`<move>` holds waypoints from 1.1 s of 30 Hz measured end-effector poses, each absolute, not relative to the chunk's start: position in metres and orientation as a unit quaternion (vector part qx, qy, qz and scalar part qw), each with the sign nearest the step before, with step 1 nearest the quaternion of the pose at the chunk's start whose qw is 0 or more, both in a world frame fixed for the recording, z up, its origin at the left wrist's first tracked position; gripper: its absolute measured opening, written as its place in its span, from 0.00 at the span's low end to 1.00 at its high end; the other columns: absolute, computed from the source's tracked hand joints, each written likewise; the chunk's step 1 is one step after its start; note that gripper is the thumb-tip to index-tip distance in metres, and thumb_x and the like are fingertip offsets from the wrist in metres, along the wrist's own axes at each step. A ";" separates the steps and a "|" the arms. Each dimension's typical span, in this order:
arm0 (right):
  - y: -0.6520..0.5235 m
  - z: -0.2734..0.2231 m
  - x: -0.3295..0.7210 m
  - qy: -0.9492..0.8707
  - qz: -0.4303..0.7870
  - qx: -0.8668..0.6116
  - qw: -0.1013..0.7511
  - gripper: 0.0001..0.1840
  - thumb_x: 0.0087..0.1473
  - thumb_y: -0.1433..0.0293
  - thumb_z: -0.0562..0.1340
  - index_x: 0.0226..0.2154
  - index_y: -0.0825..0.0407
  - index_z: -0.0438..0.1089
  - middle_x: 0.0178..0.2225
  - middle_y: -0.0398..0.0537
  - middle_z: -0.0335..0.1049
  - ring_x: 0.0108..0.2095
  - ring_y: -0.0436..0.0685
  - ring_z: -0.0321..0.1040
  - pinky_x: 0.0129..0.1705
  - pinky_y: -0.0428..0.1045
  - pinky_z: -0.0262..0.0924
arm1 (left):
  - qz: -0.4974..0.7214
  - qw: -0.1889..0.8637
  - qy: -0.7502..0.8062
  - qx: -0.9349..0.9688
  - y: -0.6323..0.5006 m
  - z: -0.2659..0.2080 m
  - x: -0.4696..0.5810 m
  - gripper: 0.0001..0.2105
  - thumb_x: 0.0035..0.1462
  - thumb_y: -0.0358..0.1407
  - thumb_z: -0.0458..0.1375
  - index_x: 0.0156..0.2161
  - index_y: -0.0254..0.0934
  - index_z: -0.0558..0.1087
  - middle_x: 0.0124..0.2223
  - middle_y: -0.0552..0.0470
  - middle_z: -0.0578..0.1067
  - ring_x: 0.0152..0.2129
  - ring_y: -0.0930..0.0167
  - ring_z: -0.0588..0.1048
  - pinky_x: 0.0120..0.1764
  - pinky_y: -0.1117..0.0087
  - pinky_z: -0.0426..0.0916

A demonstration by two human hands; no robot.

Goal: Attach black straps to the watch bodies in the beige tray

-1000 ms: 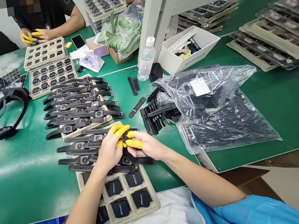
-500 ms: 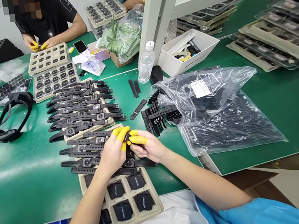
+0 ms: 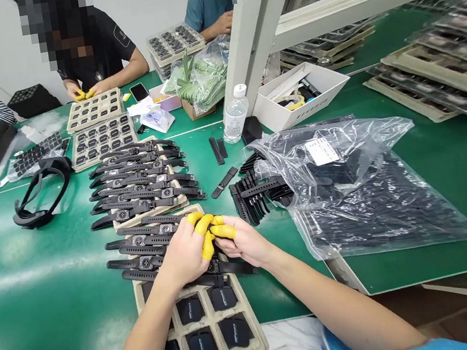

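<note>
My left hand [image 3: 189,249] and my right hand [image 3: 243,241] meet above the near tray, with yellow finger cots on several fingertips. Both pinch a small black part [image 3: 210,228] that the fingers mostly cover; its kind cannot be made out. Beneath them, black smartwatches with straps [image 3: 145,263] lie across the beige tray [image 3: 258,338], their round sensors facing up. Closer to me, the tray's compartments hold dark square pieces [image 3: 201,345] with pale lettering. Beyond it sits another batch of strapped watches [image 3: 142,180] on a second tray.
Right of my hands, loose black straps [image 3: 251,198] spill from a clear plastic bag [image 3: 377,194]. Behind stand a water bottle [image 3: 236,113], a white box [image 3: 301,97] and a post [image 3: 250,38]. A black headband device [image 3: 39,195] lies left. Co-workers sit across the green table [image 3: 58,295].
The whole view has shifted, so the scene sits slightly lower and further right. Both hands still grip the small black part, which the left fingers now cover more.
</note>
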State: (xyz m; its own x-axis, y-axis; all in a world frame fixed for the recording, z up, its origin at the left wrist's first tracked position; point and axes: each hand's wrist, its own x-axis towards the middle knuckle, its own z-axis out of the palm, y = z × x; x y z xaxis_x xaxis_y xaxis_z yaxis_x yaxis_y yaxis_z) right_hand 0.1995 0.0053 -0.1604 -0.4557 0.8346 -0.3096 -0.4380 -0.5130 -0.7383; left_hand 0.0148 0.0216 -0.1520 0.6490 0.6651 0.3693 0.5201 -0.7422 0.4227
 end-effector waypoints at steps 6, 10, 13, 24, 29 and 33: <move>0.000 -0.167 0.201 -0.417 0.694 -0.339 0.479 0.21 0.60 0.49 0.65 0.35 0.48 0.65 0.16 0.32 0.57 0.15 0.47 0.48 0.19 0.44 0.47 | 0.337 0.228 0.315 0.858 0.018 -0.145 0.020 0.26 0.70 0.30 0.51 0.70 0.41 0.57 0.61 0.39 0.71 0.60 0.62 0.72 0.60 0.58 0.73; 0.000 -0.169 0.207 -0.557 0.543 -0.389 0.493 0.18 0.62 0.51 0.65 0.38 0.49 0.69 0.25 0.39 0.67 0.23 0.51 0.61 0.26 0.47 0.58 | 0.332 0.153 0.344 0.865 0.016 -0.133 0.014 0.29 0.67 0.25 0.49 0.71 0.42 0.56 0.63 0.40 0.71 0.62 0.62 0.72 0.61 0.58 0.73; 0.004 -0.170 0.211 -0.633 0.482 -0.401 0.455 0.15 0.66 0.55 0.62 0.40 0.49 0.71 0.31 0.44 0.72 0.29 0.54 0.67 0.33 0.49 0.63 | 0.280 0.121 0.400 0.864 0.020 -0.111 -0.009 0.29 0.67 0.26 0.50 0.71 0.41 0.59 0.61 0.42 0.74 0.59 0.62 0.74 0.60 0.58 0.73; -0.029 -0.175 0.186 -0.857 0.232 -0.365 0.281 0.18 0.72 0.64 0.53 0.46 0.53 0.77 0.42 0.57 0.74 0.35 0.59 0.70 0.33 0.52 0.63 | 0.009 0.195 0.518 0.833 -0.017 -0.079 -0.112 0.14 0.66 0.30 0.50 0.49 0.39 0.76 0.46 0.44 0.79 0.44 0.61 0.77 0.49 0.61 0.73; -0.056 -0.175 0.152 -0.917 0.171 -0.298 0.200 0.14 0.71 0.68 0.56 0.37 0.52 0.75 0.37 0.56 0.74 0.37 0.60 0.69 0.31 0.51 0.60 | -0.015 0.326 0.540 0.775 -0.040 -0.084 -0.140 0.09 0.68 0.37 0.52 0.45 0.40 0.75 0.43 0.49 0.79 0.40 0.66 0.77 0.45 0.68 0.72; -0.063 -0.174 0.138 -0.943 0.128 -0.269 0.146 0.10 0.67 0.73 0.60 0.33 0.51 0.74 0.37 0.55 0.73 0.39 0.60 0.67 0.27 0.50 0.56 | -0.038 0.281 0.575 0.767 -0.045 -0.098 -0.154 0.09 0.67 0.38 0.53 0.44 0.39 0.76 0.43 0.47 0.76 0.40 0.66 0.76 0.46 0.67 0.71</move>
